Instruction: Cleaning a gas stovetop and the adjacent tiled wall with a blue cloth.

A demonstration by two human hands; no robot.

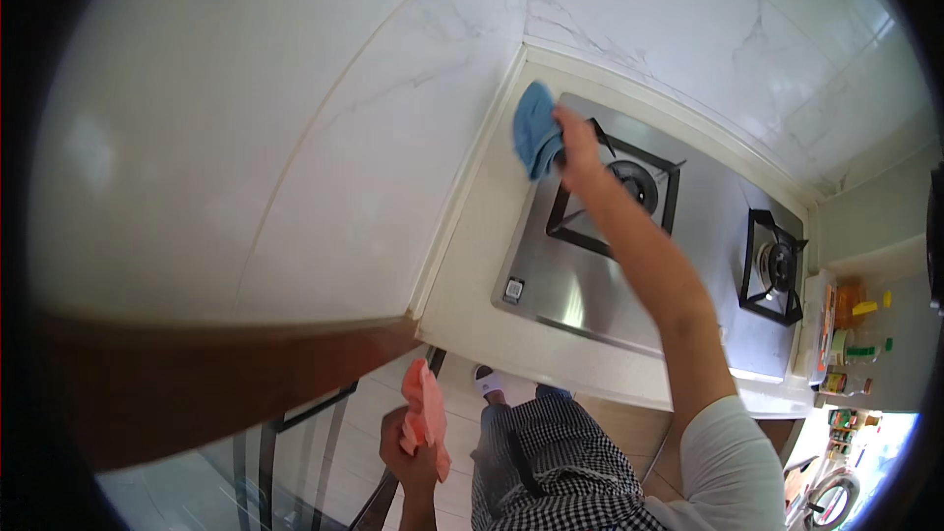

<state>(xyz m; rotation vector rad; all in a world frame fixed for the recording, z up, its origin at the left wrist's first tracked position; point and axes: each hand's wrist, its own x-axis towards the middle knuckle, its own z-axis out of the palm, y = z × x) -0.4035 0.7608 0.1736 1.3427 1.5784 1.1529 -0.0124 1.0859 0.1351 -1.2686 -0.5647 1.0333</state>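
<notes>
My right hand is closed on a folded blue cloth. The cloth lies over the left strip of the pale countertop, beside the back left corner of a stainless steel gas hob. Under my right forearm is the hob's left burner with its square black pan support, partly covered by the arm. Lower down, off the counter's front edge, my left hand grips a crumpled pink cloth.
Marbled wall tiles rise along the counter's left and back sides. A second burner sits at the right. Past it stand several bottles. A brown door edge and a black-framed glass panel are at lower left.
</notes>
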